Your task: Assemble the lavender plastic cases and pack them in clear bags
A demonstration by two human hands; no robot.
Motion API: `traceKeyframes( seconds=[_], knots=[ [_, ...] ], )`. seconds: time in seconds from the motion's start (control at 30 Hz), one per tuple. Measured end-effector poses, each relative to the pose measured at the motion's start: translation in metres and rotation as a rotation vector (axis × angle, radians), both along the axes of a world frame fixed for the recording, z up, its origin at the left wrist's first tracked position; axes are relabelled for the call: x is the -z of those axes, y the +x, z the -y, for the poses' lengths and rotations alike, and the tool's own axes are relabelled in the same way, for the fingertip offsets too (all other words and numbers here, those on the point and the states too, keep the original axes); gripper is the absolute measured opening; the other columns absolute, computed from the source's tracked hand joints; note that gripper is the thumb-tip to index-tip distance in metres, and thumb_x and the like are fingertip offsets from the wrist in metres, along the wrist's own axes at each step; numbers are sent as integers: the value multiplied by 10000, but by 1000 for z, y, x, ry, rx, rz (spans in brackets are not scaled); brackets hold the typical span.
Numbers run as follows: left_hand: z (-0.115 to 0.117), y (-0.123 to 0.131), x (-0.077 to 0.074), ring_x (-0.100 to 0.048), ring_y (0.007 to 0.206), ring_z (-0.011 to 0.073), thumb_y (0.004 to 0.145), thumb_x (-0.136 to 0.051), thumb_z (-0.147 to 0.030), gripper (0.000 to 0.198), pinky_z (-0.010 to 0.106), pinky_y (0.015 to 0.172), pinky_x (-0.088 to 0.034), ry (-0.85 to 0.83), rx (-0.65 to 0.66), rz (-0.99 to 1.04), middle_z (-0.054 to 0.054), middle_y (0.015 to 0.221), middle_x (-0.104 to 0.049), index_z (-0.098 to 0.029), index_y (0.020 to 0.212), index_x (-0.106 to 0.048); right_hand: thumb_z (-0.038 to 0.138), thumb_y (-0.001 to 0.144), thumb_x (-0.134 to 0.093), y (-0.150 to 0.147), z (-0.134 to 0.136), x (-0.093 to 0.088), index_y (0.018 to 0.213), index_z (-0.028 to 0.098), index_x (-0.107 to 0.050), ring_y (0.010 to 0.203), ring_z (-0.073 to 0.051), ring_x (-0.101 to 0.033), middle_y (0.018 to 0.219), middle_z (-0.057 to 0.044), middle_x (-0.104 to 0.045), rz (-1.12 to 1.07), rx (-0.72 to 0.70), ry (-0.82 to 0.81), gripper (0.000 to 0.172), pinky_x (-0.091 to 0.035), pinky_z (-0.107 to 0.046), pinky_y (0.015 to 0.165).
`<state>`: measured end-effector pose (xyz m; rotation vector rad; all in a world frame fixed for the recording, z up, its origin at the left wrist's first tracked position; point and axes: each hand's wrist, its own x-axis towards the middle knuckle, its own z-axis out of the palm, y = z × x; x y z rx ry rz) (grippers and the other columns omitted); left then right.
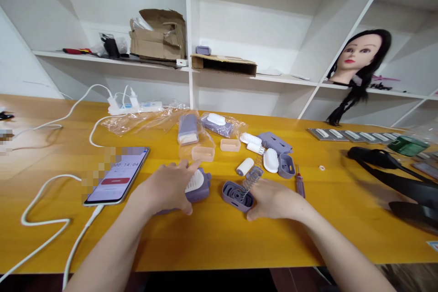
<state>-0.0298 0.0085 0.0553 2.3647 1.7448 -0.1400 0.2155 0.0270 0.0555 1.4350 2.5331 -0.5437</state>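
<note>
My left hand (167,188) lies over a purple plastic case (201,193) with a white ribbed piece (195,180) on it, thumb at the near side and fingers across the top. Part of the case is hidden under the palm. With thumb and fingers at its right side, my right hand (273,200) grips a small purple rectangular cup (237,200), open side up. A metal coil spring (252,179) stands tilted out of this cup, near my fingers. Just behind lie a white cylinder (245,166), a white oval brush piece (271,160) and another purple cup (286,166).
A phone (118,175) on a white cable lies left. Behind are peach trays (203,153), a purple case in plastic wrap (188,128) and a purple shell (275,143). A screwdriver (300,186) and black strapped gear (404,182) sit right. White shelves (256,13) stand behind.
</note>
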Motion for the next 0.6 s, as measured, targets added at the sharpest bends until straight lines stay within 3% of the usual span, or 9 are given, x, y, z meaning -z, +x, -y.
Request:
traceKeyframes(
  seconds=[0.13, 0.3, 0.43, 0.6],
  knots=[
    [-4, 3, 4, -623, 960, 363, 520, -690, -300, 976, 397, 724, -474, -15, -32, 18, 158, 1151, -613, -176, 1396, -279, 306, 649, -698, 1, -8, -1, 932, 157, -630, 864, -271, -603, 935, -107, -656, -29, -5, 71, 328, -423, -316, 695],
    [-8, -9, -1, -620, 955, 344, 557, -651, -345, 819, 389, 714, -474, -23, -55, 106, 125, 1073, -656, -183, 1313, -382, 219, 651, -649, 10, -20, 3, 810, 178, -628, 676, -156, -565, 726, 1, -624, -286, -38, 35, 165, -392, -243, 584],
    [-12, -18, -2, -594, 1019, 324, 541, -668, -377, 790, 382, 774, -475, -47, -61, 153, 108, 1180, -614, -206, 1277, -437, 145, 654, -600, 12, -27, 6, 858, 175, -644, 645, -128, -562, 748, 15, -636, -481, -42, -85, 211, -400, -228, 567],
    [-14, -24, -2, -557, 1097, 311, 534, -691, -383, 763, 387, 856, -457, -48, -63, 222, 53, 1249, -585, -279, 1257, -472, 138, 690, -571, 18, -28, -4, 983, 172, -612, 663, -121, -585, 871, -11, -666, -682, 27, -245, 297, -433, -236, 593]
  ],
)
